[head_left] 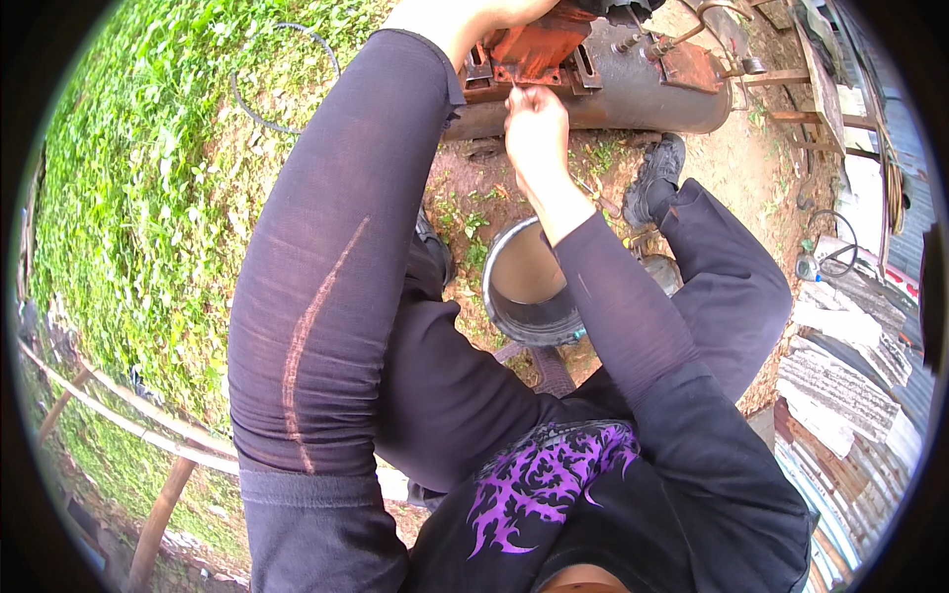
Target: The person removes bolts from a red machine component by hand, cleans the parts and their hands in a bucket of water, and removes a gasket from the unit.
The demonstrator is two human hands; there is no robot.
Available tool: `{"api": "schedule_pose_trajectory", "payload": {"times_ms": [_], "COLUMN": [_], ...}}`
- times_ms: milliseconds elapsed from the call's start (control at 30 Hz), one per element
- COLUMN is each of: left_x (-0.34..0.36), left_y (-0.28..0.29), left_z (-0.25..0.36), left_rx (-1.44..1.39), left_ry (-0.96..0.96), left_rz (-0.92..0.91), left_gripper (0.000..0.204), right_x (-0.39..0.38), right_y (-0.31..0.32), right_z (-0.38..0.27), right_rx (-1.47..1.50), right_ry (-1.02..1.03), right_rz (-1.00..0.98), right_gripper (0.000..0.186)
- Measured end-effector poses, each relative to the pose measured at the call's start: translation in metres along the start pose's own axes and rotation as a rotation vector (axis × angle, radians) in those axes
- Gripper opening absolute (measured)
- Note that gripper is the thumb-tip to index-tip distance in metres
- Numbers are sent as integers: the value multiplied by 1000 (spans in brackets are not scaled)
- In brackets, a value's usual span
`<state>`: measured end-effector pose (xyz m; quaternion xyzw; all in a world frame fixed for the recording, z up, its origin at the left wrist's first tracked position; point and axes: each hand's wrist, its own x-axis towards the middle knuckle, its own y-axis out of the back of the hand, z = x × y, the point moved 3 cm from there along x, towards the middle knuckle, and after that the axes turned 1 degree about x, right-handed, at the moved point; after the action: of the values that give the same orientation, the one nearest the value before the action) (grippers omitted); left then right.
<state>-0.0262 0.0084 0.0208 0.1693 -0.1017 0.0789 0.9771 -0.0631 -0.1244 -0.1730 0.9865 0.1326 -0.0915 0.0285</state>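
Note:
A dark grey cylindrical tank [657,89] lies on its side at the top, with a rusty orange metal bracket [534,49] mounted on it. My right hand [539,128] is at the bracket's lower edge, its fingers pinched together. Something small and thin may be between the fingertips, but it is too small to make out. Over the bracket's upper left side reaches my left hand [484,12]; the picture's upper edge cuts off part of it, so its fingers do not show clearly. Slotted metal plates [588,67] flank the bracket.
Between my legs stands a round bucket [497,287] holding brownish liquid, partly behind my right forearm. Pipe fittings [682,40] rise from the tank's right part. Corrugated metal sheets [845,390] lie along the right. A thin dark hose [237,94] curls on the grass at left.

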Motion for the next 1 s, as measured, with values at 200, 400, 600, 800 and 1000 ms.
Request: {"api": "schedule_pose_trajectory", "payload": {"times_ms": [200,400,600,800,1000], "left_x": [5,4,1,-2,1], "left_y": [-7,3,-7,-1,-3], "left_z": [-8,-3,-3,-4,-2], "left_rx": [178,97,156,127,145], "left_ry": [-138,-90,-114,-109,-136], "left_rz": [37,34,49,64,68], "left_gripper": [45,45,46,45,44], "right_x": [1,-14,9,-8,7], "right_y": [12,16,10,17,3], "right_z": [25,28,7,17,14], "right_rx": [-191,-200,-192,-47,-4], "right_ry": [-103,39,-92,-197,-216], "right_rz": [46,25,20,-27,-54], "right_gripper": [21,22,21,20,18]}}
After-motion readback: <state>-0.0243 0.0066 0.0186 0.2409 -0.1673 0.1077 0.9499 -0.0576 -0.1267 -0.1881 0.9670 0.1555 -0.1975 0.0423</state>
